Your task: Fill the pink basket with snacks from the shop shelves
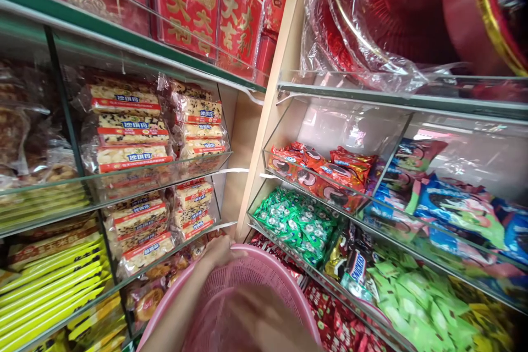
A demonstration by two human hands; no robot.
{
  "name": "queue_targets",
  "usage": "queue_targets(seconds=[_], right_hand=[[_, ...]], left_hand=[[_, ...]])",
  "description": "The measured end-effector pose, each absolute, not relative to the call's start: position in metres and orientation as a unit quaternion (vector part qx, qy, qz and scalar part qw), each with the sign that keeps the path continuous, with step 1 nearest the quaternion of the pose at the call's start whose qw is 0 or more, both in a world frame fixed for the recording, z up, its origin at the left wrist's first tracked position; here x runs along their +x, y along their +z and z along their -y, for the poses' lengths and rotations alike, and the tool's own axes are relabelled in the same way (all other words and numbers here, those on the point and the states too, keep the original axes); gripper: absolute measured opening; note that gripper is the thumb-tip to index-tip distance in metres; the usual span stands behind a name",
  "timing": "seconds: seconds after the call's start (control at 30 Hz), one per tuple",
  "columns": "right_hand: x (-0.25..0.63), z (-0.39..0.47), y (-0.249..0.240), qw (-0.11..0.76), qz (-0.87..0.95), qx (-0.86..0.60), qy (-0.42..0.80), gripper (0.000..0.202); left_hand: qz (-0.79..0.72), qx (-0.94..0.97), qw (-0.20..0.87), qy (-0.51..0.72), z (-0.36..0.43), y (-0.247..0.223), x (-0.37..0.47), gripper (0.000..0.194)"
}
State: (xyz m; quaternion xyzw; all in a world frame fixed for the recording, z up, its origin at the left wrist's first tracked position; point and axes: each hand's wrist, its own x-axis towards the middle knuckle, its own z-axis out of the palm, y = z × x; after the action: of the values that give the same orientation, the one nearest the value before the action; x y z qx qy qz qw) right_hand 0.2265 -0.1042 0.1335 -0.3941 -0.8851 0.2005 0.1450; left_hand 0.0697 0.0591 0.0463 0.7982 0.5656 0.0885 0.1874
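Note:
A pink perforated plastic basket (284, 275) takes up the bottom middle of the view. My left hand (220, 253) grips its far rim, fingers curled over the edge. Inside or just above the basket is my right hand (256, 308), smeared by motion, so its fingers and anything in them cannot be made out. Behind the rim, packs of small cakes (150, 302) lie on the lower left shelf. Green wrapped candies (295, 220) fill a clear bin to the right of the basket.
Shelves with glass fronts meet at a wooden post (264, 121). Wrapped snack bars (132, 126) and yellow packs (53, 291) are on the left. Red packs (325, 168), blue packs (457, 209) and light green packets (416, 297) are on the right. Red envelopes (185, 5) stand above.

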Motion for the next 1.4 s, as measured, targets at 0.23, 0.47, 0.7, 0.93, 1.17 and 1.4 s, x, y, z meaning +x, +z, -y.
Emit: queue_targets(seconds=[0.23,0.47,0.7,0.93,1.17,1.4], right_hand=[[0.27,0.013,0.224,0.017,0.836,-0.548,-0.029,0.032],[0.284,-0.042,0.206,-0.062,0.796,-0.602,-0.019,0.061],[0.275,-0.058,0.192,-0.127,0.784,-0.607,0.012,0.06],[0.277,-0.056,0.188,-0.089,0.809,-0.581,-0.025,0.037],[0.288,-0.067,0.187,-0.018,0.822,-0.569,-0.023,0.034],[0.291,-0.069,0.195,0.066,0.824,-0.563,-0.006,0.031]], left_hand=[[-0.565,0.797,0.19,0.096,-0.058,0.047,0.071,0.056],[-0.564,0.795,0.198,0.098,-0.06,0.048,0.074,0.059],[-0.568,0.794,0.198,0.094,-0.062,0.048,0.076,0.057],[-0.569,0.792,0.197,0.103,-0.059,0.051,0.076,0.05],[-0.569,0.792,0.198,0.1,-0.061,0.047,0.077,0.054],[-0.57,0.792,0.198,0.094,-0.06,0.047,0.076,0.059]])
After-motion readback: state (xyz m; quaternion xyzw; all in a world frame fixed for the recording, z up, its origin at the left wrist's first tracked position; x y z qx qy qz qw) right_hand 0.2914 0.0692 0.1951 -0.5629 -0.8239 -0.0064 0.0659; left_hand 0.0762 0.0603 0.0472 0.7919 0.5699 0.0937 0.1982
